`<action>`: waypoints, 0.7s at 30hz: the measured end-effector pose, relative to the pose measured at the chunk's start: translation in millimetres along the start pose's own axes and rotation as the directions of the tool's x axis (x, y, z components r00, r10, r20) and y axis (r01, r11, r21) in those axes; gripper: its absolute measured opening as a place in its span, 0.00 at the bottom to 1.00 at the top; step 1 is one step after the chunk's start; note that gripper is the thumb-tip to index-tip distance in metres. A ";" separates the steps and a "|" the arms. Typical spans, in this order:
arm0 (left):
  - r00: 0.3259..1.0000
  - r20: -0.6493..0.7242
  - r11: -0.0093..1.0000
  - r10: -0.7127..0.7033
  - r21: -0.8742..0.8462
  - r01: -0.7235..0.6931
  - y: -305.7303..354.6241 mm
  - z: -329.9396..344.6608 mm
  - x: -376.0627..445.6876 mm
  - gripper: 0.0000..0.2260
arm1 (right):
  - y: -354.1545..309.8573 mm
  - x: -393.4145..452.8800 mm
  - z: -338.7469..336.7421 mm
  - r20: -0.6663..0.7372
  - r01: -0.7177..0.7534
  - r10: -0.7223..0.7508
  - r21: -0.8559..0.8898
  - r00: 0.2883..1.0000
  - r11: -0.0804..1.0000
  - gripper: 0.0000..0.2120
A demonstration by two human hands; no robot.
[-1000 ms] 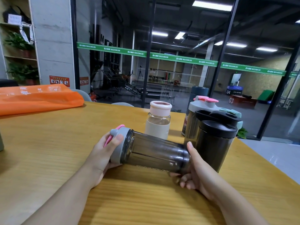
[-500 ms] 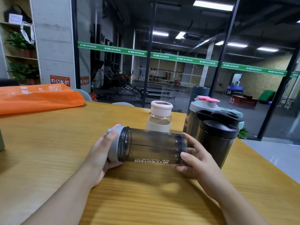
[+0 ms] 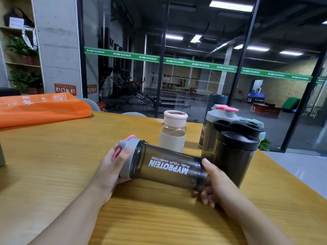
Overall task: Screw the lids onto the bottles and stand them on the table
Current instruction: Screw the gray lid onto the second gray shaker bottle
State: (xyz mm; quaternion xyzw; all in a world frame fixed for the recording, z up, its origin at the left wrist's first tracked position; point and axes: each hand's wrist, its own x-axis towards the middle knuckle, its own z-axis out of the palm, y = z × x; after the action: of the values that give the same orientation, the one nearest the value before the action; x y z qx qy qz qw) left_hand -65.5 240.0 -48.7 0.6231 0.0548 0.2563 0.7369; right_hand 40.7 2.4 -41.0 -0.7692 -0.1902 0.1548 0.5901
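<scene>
Lid being tightened on the smoky shaker bottle (image 3: 168,167).
Left hand (image 3: 113,167) grips the grey lid (image 3: 126,156) at nine o'clock; right hand (image 3: 215,183) clasps its base. Next, probably stand it upright on the bench (image 3: 53,156).

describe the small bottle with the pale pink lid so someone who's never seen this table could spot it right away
Start at the wooden table and look toward its far edge by the glass wall. Just beyond the smoky shaker held sideways in both hands stands the small bottle. Unlike the tall dark shakers to its right, it is short, with clear glass, a cream sleeve around its lower half and a pale pink lid.
</scene>
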 end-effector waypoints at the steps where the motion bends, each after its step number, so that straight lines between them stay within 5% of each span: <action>1: 1.000 0.006 1.000 0.011 0.006 -0.011 -0.1 0.0 -0.7 0.34 | -1.3 -1.5 0.3 0.025 -0.021 0.021 -0.016 0.999 1.000 0.26; 7: 0.999 0.015 0.999 0.036 0.000 -0.036 -1.7 0.9 -0.8 0.29 | -1.8 -2.6 1.2 0.107 -0.078 0.083 -0.047 0.991 0.996 0.32; 11: 1.000 -0.012 1.000 0.018 0.017 -0.018 -2.7 0.3 1.1 0.28 | 0.0 1.5 5.6 0.065 -0.118 0.112 0.089 0.992 0.989 0.29; 15: 0.998 -0.059 1.000 -0.016 0.020 0.018 -3.6 -0.5 3.9 0.29 | -4.1 -1.7 8.6 0.077 0.010 -0.026 0.195 0.997 0.981 0.18; 18: 0.994 -0.100 0.999 -0.034 -0.004 0.034 -2.8 -1.2 4.0 0.30 | -0.8 -8.0 3.3 0.105 0.152 -0.171 0.167 0.980 0.974 0.33; 21: 0.992 -0.121 0.999 -0.040 -0.018 0.038 -1.6 -0.9 2.7 0.31 | -0.3 -11.8 0.5 0.102 0.229 -0.240 0.102 0.966 0.968 0.35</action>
State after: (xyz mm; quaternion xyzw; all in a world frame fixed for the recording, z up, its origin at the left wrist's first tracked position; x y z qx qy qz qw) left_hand -63.0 241.9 -49.8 0.5996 0.1095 0.2797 0.7418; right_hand 30.0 -2.7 -40.7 -0.7039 -0.3059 0.1355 0.6265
